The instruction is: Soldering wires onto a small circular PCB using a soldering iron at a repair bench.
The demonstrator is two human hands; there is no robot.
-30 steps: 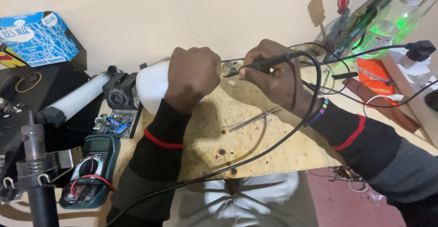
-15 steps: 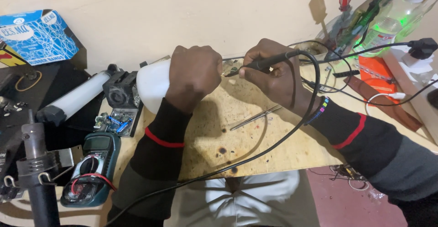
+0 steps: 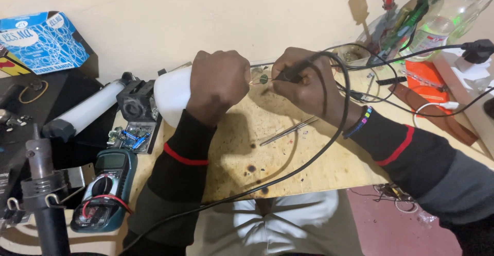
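Meanwhile, right hand (image 3: pixel 309 88) fingers clamp a soldering iron (image 3: pixel 293 73), left hand (image 3: pixel 218 83) grips a white bulb (image 3: pixel 172 94), tweezers (image 3: pixel 288 131) nearby.

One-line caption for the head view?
Left hand grips a white bulb while right hand holds a soldering iron over a scorched wooden board.

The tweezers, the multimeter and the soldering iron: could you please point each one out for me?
tweezers (image 3: pixel 288 131), head view, middle of the metal arms.
multimeter (image 3: pixel 104 189), head view, its dial.
soldering iron (image 3: pixel 292 73), head view, black handle in the right hand (image 3: pixel 309 88).

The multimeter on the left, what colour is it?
Dark green multimeter, red and black leads; head view.
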